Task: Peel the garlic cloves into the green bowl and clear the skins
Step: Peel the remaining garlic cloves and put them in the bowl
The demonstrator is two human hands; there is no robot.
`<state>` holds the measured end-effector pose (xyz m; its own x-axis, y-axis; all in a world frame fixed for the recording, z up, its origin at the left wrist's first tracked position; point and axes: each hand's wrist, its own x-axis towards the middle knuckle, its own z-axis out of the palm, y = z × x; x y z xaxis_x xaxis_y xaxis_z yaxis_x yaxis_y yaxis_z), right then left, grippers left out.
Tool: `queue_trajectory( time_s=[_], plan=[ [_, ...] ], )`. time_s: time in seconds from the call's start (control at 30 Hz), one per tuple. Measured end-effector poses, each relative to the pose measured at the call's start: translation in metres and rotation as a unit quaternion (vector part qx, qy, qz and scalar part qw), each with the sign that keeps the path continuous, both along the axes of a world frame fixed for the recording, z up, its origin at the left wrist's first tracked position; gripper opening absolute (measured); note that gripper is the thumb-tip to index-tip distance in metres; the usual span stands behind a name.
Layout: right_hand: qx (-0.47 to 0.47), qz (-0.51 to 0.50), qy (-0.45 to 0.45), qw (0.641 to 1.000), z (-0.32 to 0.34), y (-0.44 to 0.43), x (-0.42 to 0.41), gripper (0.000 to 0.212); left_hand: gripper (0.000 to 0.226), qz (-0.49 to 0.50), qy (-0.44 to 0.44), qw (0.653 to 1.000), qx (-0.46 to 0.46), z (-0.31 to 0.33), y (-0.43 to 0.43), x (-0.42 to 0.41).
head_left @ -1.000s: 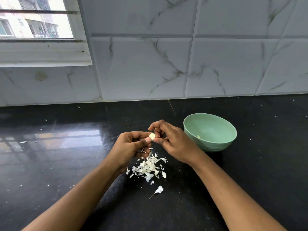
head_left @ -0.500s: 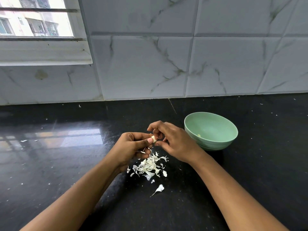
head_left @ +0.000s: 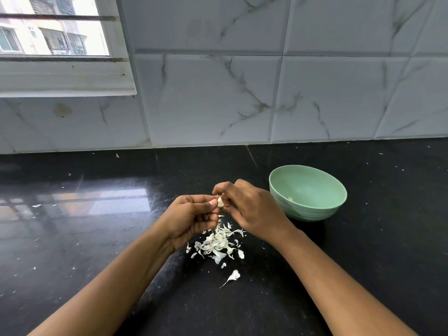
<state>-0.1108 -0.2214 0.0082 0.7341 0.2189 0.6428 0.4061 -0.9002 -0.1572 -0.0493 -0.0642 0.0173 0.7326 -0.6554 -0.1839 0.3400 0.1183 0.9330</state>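
Above the black counter [head_left: 97, 238] my left hand [head_left: 191, 218] pinches a small pale garlic clove [head_left: 220, 202] between thumb and fingers. My right hand [head_left: 249, 209] meets it from the right, its fingertips curled on the same clove. Directly below the hands lies a pile of white garlic skins [head_left: 218, 243], with one loose skin [head_left: 233, 276] a little nearer to me. The green bowl [head_left: 308, 209] stands just right of my right hand; a small pale piece [head_left: 290, 199] shows inside it near the front wall.
A marble-tiled wall [head_left: 242, 93] closes the counter at the back, with a window [head_left: 55, 32] at the upper left. Small white flecks are scattered over the dark counter.
Both hands stay together on the clove above the skin pile; the fingers have shifted slightly on it. The bowl and the skins have not moved.
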Motion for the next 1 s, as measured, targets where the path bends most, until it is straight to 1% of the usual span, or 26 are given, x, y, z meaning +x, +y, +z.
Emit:
queue_trajectory(
  time_s=[0.1, 0.17, 0.23, 0.33, 0.6, 0.7, 0.77, 0.83, 0.9, 1.0],
  plan=[
    [0.018, -0.010, -0.025, 0.999, -0.0001, -0.0003, 0.0001, 0.047, 0.014, 0.000, 0.030, 0.999, -0.022, 0.0005, 0.0000, 0.0009],
    [0.018, -0.011, -0.043, 0.999, 0.0007, -0.0005, 0.0001, 0.049, 0.014, 0.003, 0.028, 0.999, -0.027, 0.0005, 0.0001, 0.0011],
    [0.013, -0.006, -0.048, 0.999, 0.0008, 0.0000, 0.0007, 0.051, 0.014, 0.004, 0.014, 1.000, -0.022, 0.0003, 0.0003, 0.0009],
    [0.019, -0.003, -0.032, 0.999, -0.0013, 0.0006, 0.0019, 0.050, 0.013, 0.010, -0.007, 1.000, -0.011, -0.0028, 0.0004, 0.0006],
    [0.004, -0.006, -0.028, 1.000, -0.0017, -0.0013, 0.0034, 0.049, 0.012, 0.023, -0.066, 0.997, 0.023, -0.0018, -0.0006, -0.0001],
    [-0.020, -0.001, -0.045, 0.999, -0.0026, -0.0001, 0.0037, 0.049, 0.012, 0.020, -0.054, 0.998, 0.026, -0.0015, -0.0002, -0.0001],
    [-0.022, -0.002, -0.062, 0.998, -0.0037, -0.0003, 0.0035, 0.051, 0.013, 0.018, -0.034, 0.999, 0.012, -0.0010, 0.0006, 0.0009],
    [-0.005, -0.011, -0.068, 0.998, -0.0048, 0.0002, 0.0031, 0.050, 0.013, 0.017, -0.015, 1.000, -0.007, -0.0011, 0.0003, 0.0009],
    [0.038, -0.030, -0.059, 0.997, -0.0058, 0.0016, 0.0035, 0.046, 0.014, 0.025, -0.006, 0.999, -0.031, -0.0021, -0.0014, -0.0008],
    [0.172, -0.056, -0.037, 0.983, -0.0053, -0.0014, 0.0059, 0.042, 0.016, 0.054, -0.032, 0.997, -0.039, -0.0045, -0.0037, -0.0033]
  ],
)
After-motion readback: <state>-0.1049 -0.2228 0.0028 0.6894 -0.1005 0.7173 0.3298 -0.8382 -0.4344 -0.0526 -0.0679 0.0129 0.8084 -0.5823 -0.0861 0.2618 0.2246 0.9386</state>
